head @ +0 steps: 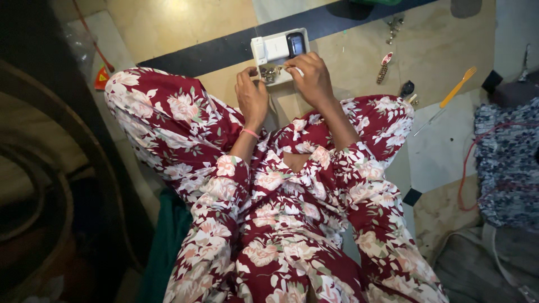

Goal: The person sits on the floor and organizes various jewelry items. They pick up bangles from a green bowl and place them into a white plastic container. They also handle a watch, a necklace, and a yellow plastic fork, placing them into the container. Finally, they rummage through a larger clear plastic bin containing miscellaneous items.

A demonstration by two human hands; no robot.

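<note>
I sit cross-legged on the floor in a red floral garment. A white rectangular electrical box [279, 49], with a dark part at its top right and metal parts and wires inside, lies on the floor before my knees. My left hand [251, 96], with a pink band at the wrist, grips the box's near left edge. My right hand [310, 77] rests on the box's near right corner and pinches a small white piece at its tip; what that piece is I cannot tell.
An orange-handled screwdriver [447, 100] lies on the floor to the right, with a small red-and-white tool [384, 67] and a dark small object [407, 88] nearby. Patterned cloth [505, 157] with a red wire lies at far right. Dark curved furniture [50, 185] fills the left.
</note>
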